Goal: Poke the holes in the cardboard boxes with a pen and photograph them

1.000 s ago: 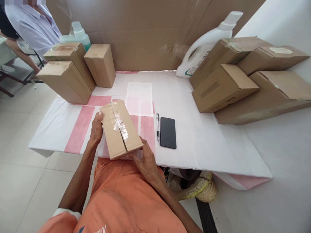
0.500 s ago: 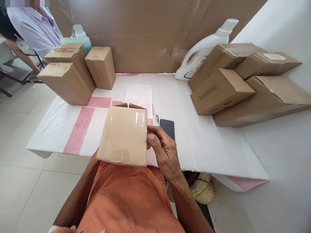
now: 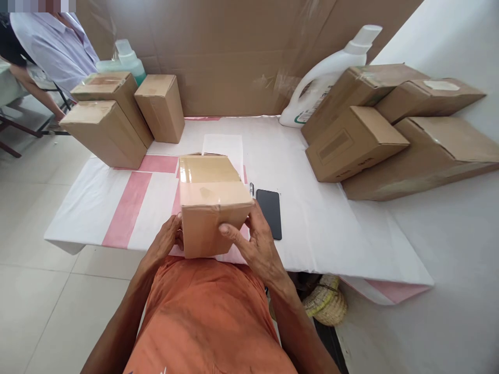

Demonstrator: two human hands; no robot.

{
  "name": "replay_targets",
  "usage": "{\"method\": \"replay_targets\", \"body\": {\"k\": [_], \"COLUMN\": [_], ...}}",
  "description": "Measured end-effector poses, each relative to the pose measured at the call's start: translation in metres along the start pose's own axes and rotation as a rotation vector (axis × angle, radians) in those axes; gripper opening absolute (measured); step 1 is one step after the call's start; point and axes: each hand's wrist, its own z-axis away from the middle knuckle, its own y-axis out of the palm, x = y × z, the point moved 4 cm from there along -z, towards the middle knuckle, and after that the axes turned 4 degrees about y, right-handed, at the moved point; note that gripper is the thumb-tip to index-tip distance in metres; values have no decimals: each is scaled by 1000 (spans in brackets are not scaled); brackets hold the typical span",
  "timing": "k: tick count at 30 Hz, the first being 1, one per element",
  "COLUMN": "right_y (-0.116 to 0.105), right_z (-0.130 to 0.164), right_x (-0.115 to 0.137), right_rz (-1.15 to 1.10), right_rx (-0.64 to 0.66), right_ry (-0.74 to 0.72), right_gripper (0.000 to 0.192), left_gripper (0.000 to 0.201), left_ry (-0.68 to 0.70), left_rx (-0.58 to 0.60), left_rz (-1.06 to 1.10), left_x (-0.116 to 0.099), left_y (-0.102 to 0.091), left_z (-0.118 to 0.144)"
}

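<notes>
A cardboard box [image 3: 206, 228] is tilted at the table's near edge, close to my body, with shiny tape across its upper face and parted flaps just showing at its far end. My right hand [image 3: 258, 244] grips its right side, thumb on the near face and fingers partly hidden beyond the corner. At the lower left side, my left hand [image 3: 168, 238] holds it with curled fingers, some of them hidden by the box. A black phone [image 3: 268, 214] lies just right of my right hand, and a pen [image 3: 251, 189] is beside the phone.
Several cardboard boxes [image 3: 356, 145] are stacked at the right by a white jug [image 3: 327, 78]. More boxes [image 3: 105, 130] stand at the left before a green-tinted bottle [image 3: 132, 65]. A white sheet [image 3: 223, 144] lies behind the held box. People are at the far left.
The box has turned and tipped in my hands, so its taped upper face and near end now show. My left hand has come into view, and my right thumb has moved onto the near face.
</notes>
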Motion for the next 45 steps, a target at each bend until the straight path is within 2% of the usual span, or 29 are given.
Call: {"method": "replay_targets", "body": {"k": [3,6,11,14,18,20,22,24,27,30,33,37,40,45], "right_y": [-10,-25,-38,-38,-38,-39,-37,-28,-3,23,32,19,8,-6], "right_z": [-7,-16,-27,-28,-21,-17,-12,-8,-2,6,11,9,2,-11], "right_x": [-16,-33,-62,-73,-72,-67,-60,-52,-41,-36,-37,-37,-25,4], "right_rz": [-137,-298,-588,-664,-631,-614,-612,-601,-561,-495,-443,-404,-366,-199], "right_rx": [-42,-69,-141,-181,-153,-116,-25,118,323,424,351,202,190,209], "right_ry": [34,46,149,206,214,235,257,248,184,148,162,232,271,267], "right_gripper": [61,54,56,62,76,84,91,91,78,67,63,70,68,54], "left_gripper": [63,67,67,64,58,56,55,54,42,33,29,23,18,12], "left_ry": [-123,-179,-184,-142,-64,-30,7,89,268,458,598,663,787,1038], "left_rx": [72,92,78,9,-142,-201,-252,-317,-402,-401,-381,-344,-305,-233], "left_rz": [108,185,231,249,239,216,197,158,2,-190,-298,-361,-426,-556], "left_x": [2,3,-2,-4,-4,-5,-11,-24,-56,-89,-105,-107,-117,-138], "left_y": [17,26,35,38,31,20,5,-12,-32,-32,-18,7,23,50], "left_z": [2,7,13,12,7,2,-5,-13,-22,-24,-21,-11,2,26]}}
